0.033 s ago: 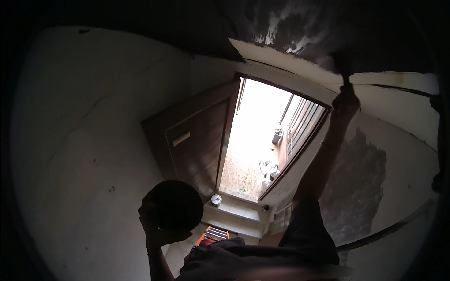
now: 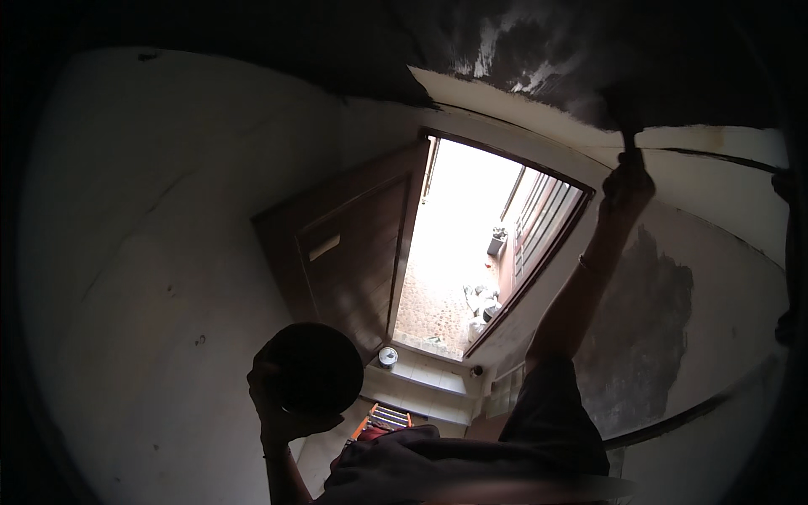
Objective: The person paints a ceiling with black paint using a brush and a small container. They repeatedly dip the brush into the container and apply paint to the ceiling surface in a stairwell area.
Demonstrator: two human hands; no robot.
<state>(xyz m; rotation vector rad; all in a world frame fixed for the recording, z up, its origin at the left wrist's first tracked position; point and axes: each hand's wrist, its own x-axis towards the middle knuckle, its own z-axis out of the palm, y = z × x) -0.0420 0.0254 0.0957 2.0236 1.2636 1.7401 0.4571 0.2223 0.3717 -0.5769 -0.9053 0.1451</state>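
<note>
My right arm reaches up, and my right hand is closed round the handle of a paintbrush. Its dark head rests at the edge of the dark coating overhead and blends into it, so the bristles cannot be made out. Lower on the left, my left hand grips a round dark tub from the side and below. Shadow hides what is in the tub. Bare pale strips border the coating near the brush.
A brown door stands ajar beside a bright doorway. Below are tiled steps with a white can, and an orange ladder. A dark patch marks the right wall above a dark rail.
My right hand and the paintbrush have shifted slightly to the right along the coating's edge. My left hand and the tub have barely moved.
</note>
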